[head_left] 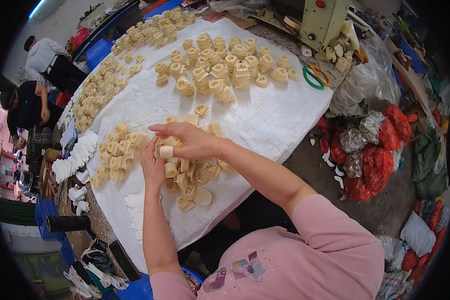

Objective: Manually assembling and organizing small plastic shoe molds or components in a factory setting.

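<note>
Holding both hands over the near pile, I have my left hand [152, 167] upright with its fingers pressed against a small cream moulded piece [166, 151], and my right hand [187, 140] curled over the same piece from above, fingertips pinching toward it, so the piece sits between the two hands. Below and right of them lies the near heap of cream pieces [192, 177], touching my wrists. Everything rests on a white woven sheet [265, 120] spread over the tabletop. A second heap [117, 152] sits just left toward the sheet's left edge, a larger one [225, 67] at the far side. Bare sheet lies open toward the right edge, where it drops off.
</note>
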{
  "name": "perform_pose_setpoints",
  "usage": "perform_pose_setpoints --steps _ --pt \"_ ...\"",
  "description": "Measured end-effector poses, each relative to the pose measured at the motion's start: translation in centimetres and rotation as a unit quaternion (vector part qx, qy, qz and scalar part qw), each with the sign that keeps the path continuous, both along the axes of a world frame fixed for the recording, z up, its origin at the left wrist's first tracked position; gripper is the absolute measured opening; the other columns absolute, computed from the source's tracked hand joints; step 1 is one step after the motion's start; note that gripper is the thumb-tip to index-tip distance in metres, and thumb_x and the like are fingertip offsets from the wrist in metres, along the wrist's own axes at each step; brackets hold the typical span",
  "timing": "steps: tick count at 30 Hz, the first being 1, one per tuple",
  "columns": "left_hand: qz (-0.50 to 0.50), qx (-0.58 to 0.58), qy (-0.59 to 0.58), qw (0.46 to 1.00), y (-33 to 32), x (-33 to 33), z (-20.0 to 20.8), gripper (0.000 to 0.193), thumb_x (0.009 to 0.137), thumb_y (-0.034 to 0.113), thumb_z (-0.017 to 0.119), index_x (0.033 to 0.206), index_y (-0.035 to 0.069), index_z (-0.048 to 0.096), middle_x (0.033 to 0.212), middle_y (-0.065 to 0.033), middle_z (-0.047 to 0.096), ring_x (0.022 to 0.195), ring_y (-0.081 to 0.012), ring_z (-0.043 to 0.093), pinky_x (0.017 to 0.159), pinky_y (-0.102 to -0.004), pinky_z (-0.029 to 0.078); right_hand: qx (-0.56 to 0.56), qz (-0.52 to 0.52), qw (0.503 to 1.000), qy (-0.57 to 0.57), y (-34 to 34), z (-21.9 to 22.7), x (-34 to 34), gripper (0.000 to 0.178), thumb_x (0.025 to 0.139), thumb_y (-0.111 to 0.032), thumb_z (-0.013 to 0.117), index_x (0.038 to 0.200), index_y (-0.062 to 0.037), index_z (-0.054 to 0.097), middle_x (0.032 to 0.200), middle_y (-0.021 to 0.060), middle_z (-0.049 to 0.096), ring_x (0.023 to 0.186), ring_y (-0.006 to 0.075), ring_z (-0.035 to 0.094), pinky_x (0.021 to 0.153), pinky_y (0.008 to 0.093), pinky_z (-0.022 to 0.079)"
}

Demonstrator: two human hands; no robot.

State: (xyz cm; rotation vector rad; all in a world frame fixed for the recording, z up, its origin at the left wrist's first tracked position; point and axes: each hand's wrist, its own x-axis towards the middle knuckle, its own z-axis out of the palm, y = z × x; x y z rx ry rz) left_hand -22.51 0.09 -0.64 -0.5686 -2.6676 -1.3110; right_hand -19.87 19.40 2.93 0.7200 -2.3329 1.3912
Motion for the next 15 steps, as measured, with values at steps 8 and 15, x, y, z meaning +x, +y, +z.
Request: perform_pose_setpoints --steps 8,15 --pt "0.008 -0.018 -0.016 1.0 0.1 0.1 0.5 0.041 0.089 0.023 0.053 0.126 0.006 0.055 0.117 -0.0189 0.052 0.111 -0.0331 0.05 0.097 -0.0391 0.039 0.041 -0.4 0.916 -0.003 9.6 -4.8 -2.5 0.056 0.072 -0.014 0.066 0.127 -0.0153 0.054 0.12 0.0141 0.049 0.114 0.0318 0.044 0.099 0.0413 0.034" --pt "0.012 -0.101 0.075 0.992 0.1 0.2 1.1 0.044 0.09 0.024 0.052 0.131 0.01 0.051 0.119 -0.0148 0.049 0.113 -0.0303 0.048 0.098 -0.0415 0.033 0.051 -0.185 0.98 -0.055 5.6 -4.6 -1.4 0.052 0.078 -0.014 0.063 0.129 -0.0225 0.054 0.115 0.0126 0.051 0.108 0.0306 0.044 0.098 0.0409 0.034"
